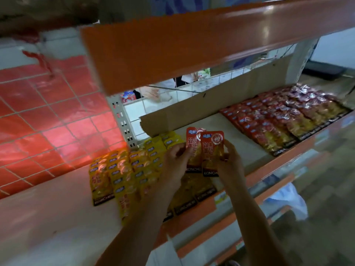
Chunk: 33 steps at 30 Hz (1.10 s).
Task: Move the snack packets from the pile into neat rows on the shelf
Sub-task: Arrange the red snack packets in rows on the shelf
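Above the pale shelf board (236,135) I hold up two red snack packets, overlapping each other. My left hand (175,160) pinches the left packet (193,148) by its left edge. My right hand (229,162) grips the right packet (212,152), which lies in front of the other. Yellow packets (124,169) lie in overlapping rows on the shelf to the left, partly hidden under my left forearm. Red packets (282,120) fill neat rows at the right end of the shelf.
A brown cardboard strip (215,106) stands along the back of the shelf. The orange upper shelf (192,45) hangs close overhead. A red wire-grid panel (48,116) closes the left side. A white bag (288,200) hangs below the front edge. Someone's hand (151,94) shows behind the rack.
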Available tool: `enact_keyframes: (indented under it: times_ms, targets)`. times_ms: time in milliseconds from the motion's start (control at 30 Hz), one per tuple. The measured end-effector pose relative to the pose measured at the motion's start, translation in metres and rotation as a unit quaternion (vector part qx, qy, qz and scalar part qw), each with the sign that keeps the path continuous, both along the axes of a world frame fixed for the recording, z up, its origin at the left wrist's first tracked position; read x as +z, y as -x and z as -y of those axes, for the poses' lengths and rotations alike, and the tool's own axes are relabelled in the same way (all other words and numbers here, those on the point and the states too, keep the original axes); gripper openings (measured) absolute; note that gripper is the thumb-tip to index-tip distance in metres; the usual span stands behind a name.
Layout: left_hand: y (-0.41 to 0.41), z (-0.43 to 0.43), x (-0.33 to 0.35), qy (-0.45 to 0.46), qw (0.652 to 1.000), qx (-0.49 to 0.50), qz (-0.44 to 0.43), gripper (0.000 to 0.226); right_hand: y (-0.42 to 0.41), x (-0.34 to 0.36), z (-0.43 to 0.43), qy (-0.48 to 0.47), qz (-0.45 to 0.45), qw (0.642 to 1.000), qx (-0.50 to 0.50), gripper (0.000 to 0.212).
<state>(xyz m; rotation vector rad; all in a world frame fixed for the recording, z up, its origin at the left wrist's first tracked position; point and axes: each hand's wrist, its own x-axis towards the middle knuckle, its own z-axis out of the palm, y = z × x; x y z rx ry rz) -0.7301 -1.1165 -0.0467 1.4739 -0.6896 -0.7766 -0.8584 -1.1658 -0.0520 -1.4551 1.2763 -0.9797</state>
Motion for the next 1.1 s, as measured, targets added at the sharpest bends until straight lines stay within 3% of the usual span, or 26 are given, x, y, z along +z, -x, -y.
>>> enact_keyframes:
  times_ms: [67, 267, 400, 500, 567, 667, 700, 800, 967, 1100]
  targets:
    - [0.015, 0.03, 0.0, 0.004, 1.0, 0.015, -0.009, 0.007, 0.014, 0.003, 0.031, 0.007, -0.031, 0.999, 0.011, 0.055]
    - [0.049, 0.102, -0.018, -0.021, 0.998, 0.055, 0.009, 0.052, 0.052, 0.006, 0.109, 0.016, -0.068, 0.997, 0.021, 0.047]
    - [0.051, 0.138, -0.035, -0.081, 0.987, 0.046, 0.127, 0.04, 0.071, 0.007, 0.147, 0.018, -0.071, 0.997, 0.023, 0.047]
    - [0.053, 0.157, -0.037, -0.169, 0.953, 0.036, 0.247, 0.029, 0.081, 0.008, 0.164, 0.01, -0.078, 0.996, 0.032, 0.049]
    - [0.054, 0.166, -0.034, -0.201, 0.934, 0.013, 0.294, 0.034, 0.084, 0.009, 0.174, 0.005, -0.073, 0.997, 0.035, 0.048]
    - [0.054, 0.185, -0.04, -0.177, 0.924, -0.042, 0.336, 0.062, 0.085, 0.009, 0.183, 0.019, -0.068, 0.997, 0.038, 0.048]
    - [0.054, 0.19, -0.043, -0.196, 0.897, -0.055, 0.393, 0.067, 0.085, 0.009, 0.186, 0.019, -0.068, 0.997, 0.038, 0.048]
    - [0.048, 0.204, -0.051, -0.252, 0.826, -0.04, 0.502, 0.058, 0.087, 0.01, 0.193, 0.008, -0.061, 0.997, 0.043, 0.048]
    - [0.04, 0.229, -0.063, -0.231, 0.81, -0.021, 0.538, 0.036, 0.089, 0.013, 0.207, 0.02, -0.062, 0.996, 0.059, 0.053]
    - [0.038, 0.244, -0.061, -0.237, 0.809, -0.005, 0.538, 0.033, 0.09, 0.016, 0.216, 0.022, -0.064, 0.995, 0.068, 0.053]
